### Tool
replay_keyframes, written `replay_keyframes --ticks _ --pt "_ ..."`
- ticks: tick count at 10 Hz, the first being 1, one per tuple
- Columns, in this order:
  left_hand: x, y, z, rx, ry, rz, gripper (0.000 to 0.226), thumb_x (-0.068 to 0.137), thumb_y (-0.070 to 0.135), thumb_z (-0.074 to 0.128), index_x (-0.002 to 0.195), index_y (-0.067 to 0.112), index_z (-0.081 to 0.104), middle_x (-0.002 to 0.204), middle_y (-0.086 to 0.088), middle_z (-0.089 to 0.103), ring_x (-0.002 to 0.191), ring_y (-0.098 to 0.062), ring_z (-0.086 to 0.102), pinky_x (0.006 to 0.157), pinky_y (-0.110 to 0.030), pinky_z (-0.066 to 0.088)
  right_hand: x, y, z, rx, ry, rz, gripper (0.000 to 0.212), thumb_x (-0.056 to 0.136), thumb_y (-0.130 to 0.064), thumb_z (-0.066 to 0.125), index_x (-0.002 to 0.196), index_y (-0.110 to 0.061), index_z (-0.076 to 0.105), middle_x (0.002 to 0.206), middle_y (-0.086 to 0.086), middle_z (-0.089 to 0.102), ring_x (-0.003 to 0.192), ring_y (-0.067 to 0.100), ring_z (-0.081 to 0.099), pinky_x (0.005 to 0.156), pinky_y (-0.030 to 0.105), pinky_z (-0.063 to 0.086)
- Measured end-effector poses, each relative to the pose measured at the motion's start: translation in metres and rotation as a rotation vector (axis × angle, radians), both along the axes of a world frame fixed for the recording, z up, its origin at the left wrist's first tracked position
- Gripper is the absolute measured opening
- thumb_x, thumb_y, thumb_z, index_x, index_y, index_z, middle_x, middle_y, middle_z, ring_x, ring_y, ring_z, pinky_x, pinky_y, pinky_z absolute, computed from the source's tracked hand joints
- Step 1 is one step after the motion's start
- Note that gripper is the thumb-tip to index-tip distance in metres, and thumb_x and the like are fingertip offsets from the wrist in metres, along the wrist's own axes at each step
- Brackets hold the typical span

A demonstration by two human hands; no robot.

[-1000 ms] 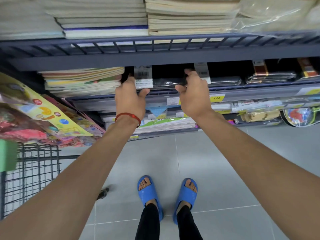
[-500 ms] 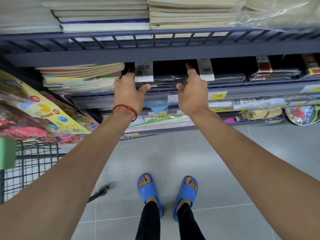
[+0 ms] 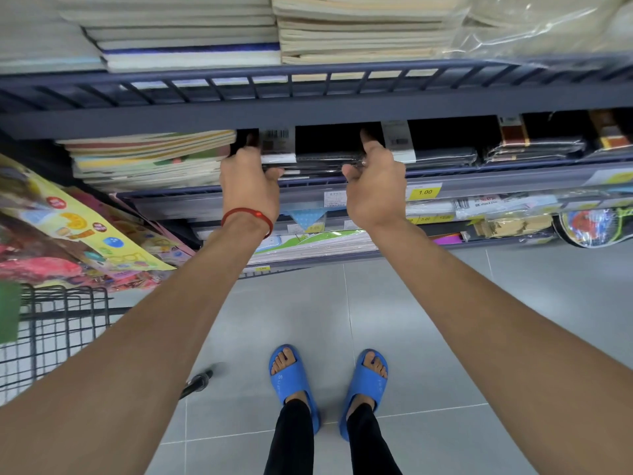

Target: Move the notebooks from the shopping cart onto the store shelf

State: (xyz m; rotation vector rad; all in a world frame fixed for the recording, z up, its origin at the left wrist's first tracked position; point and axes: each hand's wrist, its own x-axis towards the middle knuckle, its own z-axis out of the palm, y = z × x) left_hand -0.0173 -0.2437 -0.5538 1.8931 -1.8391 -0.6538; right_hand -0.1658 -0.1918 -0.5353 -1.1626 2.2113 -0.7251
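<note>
Notebooks (image 3: 322,147) on the shelf (image 3: 496,181)
Left hand (image 3: 250,186) grips their left end, right hand (image 3: 373,190) their right; booklets (image 3: 150,156) just left.

Left hand (image 3: 250,186) and right hand (image 3: 375,190) hold black notebooks (image 3: 320,160) on the shelf (image 3: 486,181).

Shop aisle, stocked shelves (image 3: 308,111), price tags (image 3: 424,192), wire cart (image 3: 65,323)

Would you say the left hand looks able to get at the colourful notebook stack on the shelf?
Probably yes: the colourful stack lies right beside the left hand, front edge unobstructed, though that hand is gripping the black notebooks.
</note>
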Motion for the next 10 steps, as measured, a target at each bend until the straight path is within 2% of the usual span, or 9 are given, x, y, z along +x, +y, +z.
replay_keyframes --ticks 1,2,3,5,6,7,8,9,10 --pt "0.001 -0.003 -0.003 0.003 -0.001 0.007 0.024 0.091 0.016 0.069 0.097 -0.007 0.067 0.088 -0.021 0.061 0.090 -0.038 0.059 0.085 -0.044 0.053 -0.001 0.000 -0.002 -0.014 0.004 -0.012 0.050 0.098 -0.004 0.054 0.147 -0.008 0.043 0.110 0.014 0.069 0.103 0.025 0.065 0.078 0.021 0.043" --pt "0.000 -0.002 -0.003 0.021 0.009 0.013 0.027 0.090 0.020 0.071 0.103 -0.004 0.068 0.097 -0.023 0.065 0.099 -0.040 0.057 0.088 -0.043 0.052 -0.001 0.000 -0.003 -0.020 0.032 -0.034 0.050 0.098 -0.002 0.052 0.147 -0.009 0.044 0.112 0.014 0.071 0.105 0.026 0.065 0.076 0.020 0.040" --pt "0.000 -0.002 -0.002 0.019 -0.010 -0.011 0.031 0.089 0.026 0.071 0.106 -0.001 0.068 0.099 -0.021 0.067 0.104 -0.038 0.056 0.090 -0.040 0.051 -0.001 0.000 -0.004 -0.014 0.056 -0.053 0.050 0.097 0.000 0.052 0.146 -0.010 0.045 0.110 0.011 0.071 0.107 0.025 0.063 0.073 0.019 0.035" --pt "0.001 -0.001 0.000 0.052 0.007 -0.013 0.047 0.080 0.045 0.077 0.091 0.001 0.064 0.082 -0.021 0.066 0.091 -0.037 0.061 0.083 -0.037 0.051 -0.003 -0.003 -0.008 -0.006 0.020 -0.100 0.050 0.096 0.003 0.052 0.145 -0.008 0.047 0.114 0.005 0.073 0.113 0.019 0.064 0.079 0.017 0.038" --pt "-0.001 0.000 0.001 0.057 -0.004 -0.003 0.047 0.083 0.044 0.075 0.093 -0.001 0.066 0.088 -0.023 0.066 0.096 -0.039 0.059 0.084 -0.039 0.051 -0.004 -0.004 -0.012 -0.008 0.004 -0.121 0.050 0.096 0.003 0.052 0.145 -0.007 0.048 0.114 0.004 0.073 0.113 0.017 0.064 0.076 0.015 0.036" --pt "-0.002 0.001 0.002 0.030 -0.008 -0.009 0.047 0.083 0.045 0.074 0.089 -0.001 0.064 0.085 -0.022 0.067 0.090 -0.041 0.061 0.083 -0.042 0.051 -0.003 -0.005 -0.013 -0.032 -0.021 -0.139 0.047 0.097 0.003 0.050 0.144 -0.004 0.048 0.115 0.006 0.072 0.114 0.018 0.063 0.076 0.015 0.036" --pt "0.000 0.001 -0.002 0.020 -0.017 -0.023 0.048 0.083 0.046 0.074 0.087 -0.001 0.062 0.084 -0.022 0.067 0.088 -0.043 0.061 0.081 -0.044 0.051 -0.002 -0.003 -0.014 -0.041 -0.061 -0.145 0.037 0.099 -0.001 0.051 0.135 -0.002 0.055 0.109 0.010 0.071 0.106 0.020 0.065 0.077 0.013 0.035" --pt "0.001 0.003 0.000 0.061 0.028 -0.046 0.043 0.086 0.038 0.073 0.093 -0.002 0.060 0.086 -0.024 0.067 0.087 -0.042 0.062 0.081 -0.046 0.053 -0.001 -0.001 -0.014 -0.045 -0.152 -0.129 0.015 0.098 0.001 0.049 0.107 -0.009 0.056 0.080 0.000 0.051 0.075 0.014 0.057 0.075 0.013 0.033" --pt "0.006 0.006 0.002 0.101 0.087 -0.081 0.030 0.089 0.021 0.071 0.101 -0.002 0.056 0.094 -0.024 0.066 0.091 -0.038 0.062 0.081 -0.040 0.053 0.008 0.012 -0.008 -0.106 -0.210 -0.184 0.031 0.093 0.009 0.047 0.094 -0.021 0.047 0.080 -0.011 0.042 0.065 0.007 0.044 0.077 0.021 0.035"
